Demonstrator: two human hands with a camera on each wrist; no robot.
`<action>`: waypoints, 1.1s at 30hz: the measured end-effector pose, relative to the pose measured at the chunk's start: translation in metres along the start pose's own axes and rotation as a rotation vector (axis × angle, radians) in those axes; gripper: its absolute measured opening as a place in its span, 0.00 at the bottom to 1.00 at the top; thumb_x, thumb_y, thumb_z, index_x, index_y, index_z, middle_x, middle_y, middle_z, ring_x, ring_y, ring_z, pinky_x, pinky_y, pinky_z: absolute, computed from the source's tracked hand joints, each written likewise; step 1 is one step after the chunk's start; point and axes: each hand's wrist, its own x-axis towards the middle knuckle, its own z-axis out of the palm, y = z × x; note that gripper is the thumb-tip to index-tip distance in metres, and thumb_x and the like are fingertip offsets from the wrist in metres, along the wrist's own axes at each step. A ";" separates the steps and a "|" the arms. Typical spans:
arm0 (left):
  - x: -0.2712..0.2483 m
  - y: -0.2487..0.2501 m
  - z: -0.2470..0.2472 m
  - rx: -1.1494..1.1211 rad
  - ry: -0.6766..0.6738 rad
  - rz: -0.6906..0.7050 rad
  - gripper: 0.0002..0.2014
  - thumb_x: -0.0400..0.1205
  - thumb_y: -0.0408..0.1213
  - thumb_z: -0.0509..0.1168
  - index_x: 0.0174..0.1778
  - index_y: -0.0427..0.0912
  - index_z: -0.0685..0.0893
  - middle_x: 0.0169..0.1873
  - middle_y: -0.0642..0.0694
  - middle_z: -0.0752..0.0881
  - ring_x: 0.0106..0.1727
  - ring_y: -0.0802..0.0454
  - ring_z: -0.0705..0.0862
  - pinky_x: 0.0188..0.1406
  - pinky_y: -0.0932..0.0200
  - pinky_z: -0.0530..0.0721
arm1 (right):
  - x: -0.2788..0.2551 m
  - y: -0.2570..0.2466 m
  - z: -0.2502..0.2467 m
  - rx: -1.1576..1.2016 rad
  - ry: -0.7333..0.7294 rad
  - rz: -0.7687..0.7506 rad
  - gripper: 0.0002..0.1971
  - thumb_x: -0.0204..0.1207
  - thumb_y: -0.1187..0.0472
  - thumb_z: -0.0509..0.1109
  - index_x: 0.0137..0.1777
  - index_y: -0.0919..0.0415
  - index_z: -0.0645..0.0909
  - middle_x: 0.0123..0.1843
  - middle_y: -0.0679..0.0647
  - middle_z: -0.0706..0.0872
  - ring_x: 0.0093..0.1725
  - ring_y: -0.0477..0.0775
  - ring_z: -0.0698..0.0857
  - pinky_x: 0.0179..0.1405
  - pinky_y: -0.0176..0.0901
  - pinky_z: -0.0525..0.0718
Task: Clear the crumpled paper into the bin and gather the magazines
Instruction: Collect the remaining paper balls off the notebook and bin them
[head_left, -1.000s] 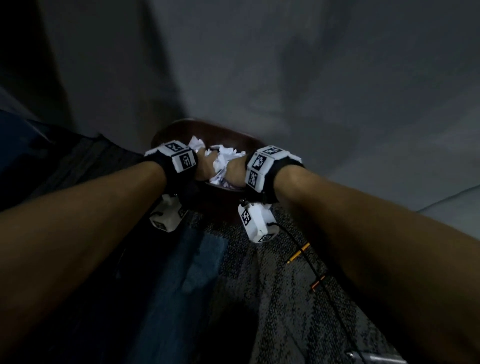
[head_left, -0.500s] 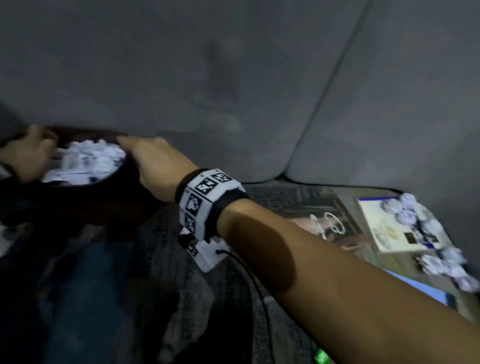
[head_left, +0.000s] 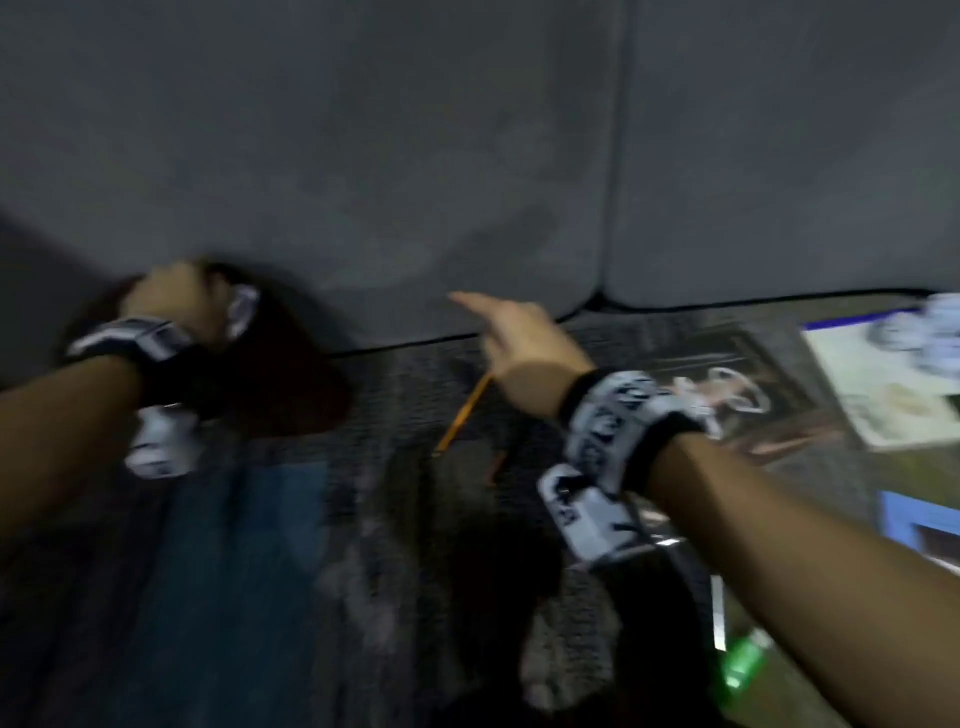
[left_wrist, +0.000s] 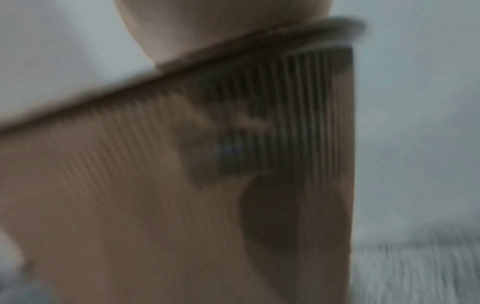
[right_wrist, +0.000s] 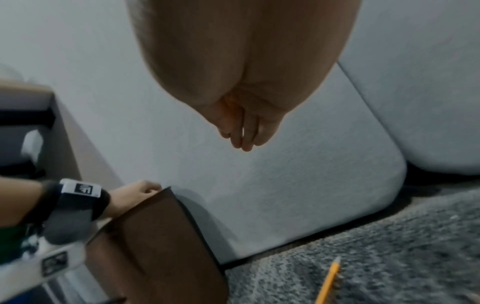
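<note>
The brown ribbed bin (head_left: 296, 384) stands on the carpet against the grey sofa, with white crumpled paper (head_left: 241, 312) showing inside it. My left hand (head_left: 171, 296) grips the bin's rim (right_wrist: 166, 190), fingers curled over it (right_wrist: 137, 192). The bin's wall (left_wrist: 182, 185) fills the blurred left wrist view. My right hand (head_left: 498, 332) hovers to the right of the bin, fingers straight (right_wrist: 241, 131), holding nothing. At the far right lie a dark magazine (head_left: 727, 384) and a light one (head_left: 883, 389) with more crumpled paper (head_left: 935, 332) on it.
A yellow pencil (head_left: 462, 415) lies on the carpet between the bin and the magazines (right_wrist: 330, 281). The grey sofa front (head_left: 415, 156) runs along the back. A blue-edged magazine (head_left: 919, 519) lies at the right edge. A green light (head_left: 743, 660) glows low right.
Both hands held paper over the bin; the paper dropped in. My right hand has left the rim and moved right. My left hand stays on the bin.
</note>
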 end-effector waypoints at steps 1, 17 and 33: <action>-0.030 0.016 -0.036 -0.042 0.002 -0.090 0.25 0.80 0.60 0.56 0.46 0.39 0.82 0.42 0.32 0.85 0.44 0.29 0.85 0.37 0.47 0.80 | 0.000 -0.002 0.000 0.009 0.014 0.013 0.29 0.78 0.73 0.57 0.80 0.59 0.68 0.76 0.60 0.76 0.75 0.57 0.74 0.71 0.33 0.65; -0.165 0.242 -0.128 -0.361 0.295 0.500 0.10 0.81 0.39 0.54 0.48 0.37 0.75 0.44 0.32 0.79 0.46 0.34 0.78 0.46 0.42 0.75 | -0.005 0.014 -0.003 0.020 0.015 0.056 0.23 0.82 0.64 0.59 0.78 0.56 0.70 0.69 0.60 0.81 0.68 0.58 0.78 0.65 0.39 0.72; -0.343 0.617 0.025 -0.371 -0.494 1.112 0.08 0.76 0.42 0.57 0.47 0.51 0.80 0.45 0.49 0.85 0.51 0.44 0.82 0.52 0.49 0.81 | -0.326 0.320 -0.139 -0.505 0.747 1.123 0.41 0.68 0.32 0.66 0.79 0.45 0.60 0.76 0.64 0.64 0.72 0.68 0.68 0.68 0.68 0.69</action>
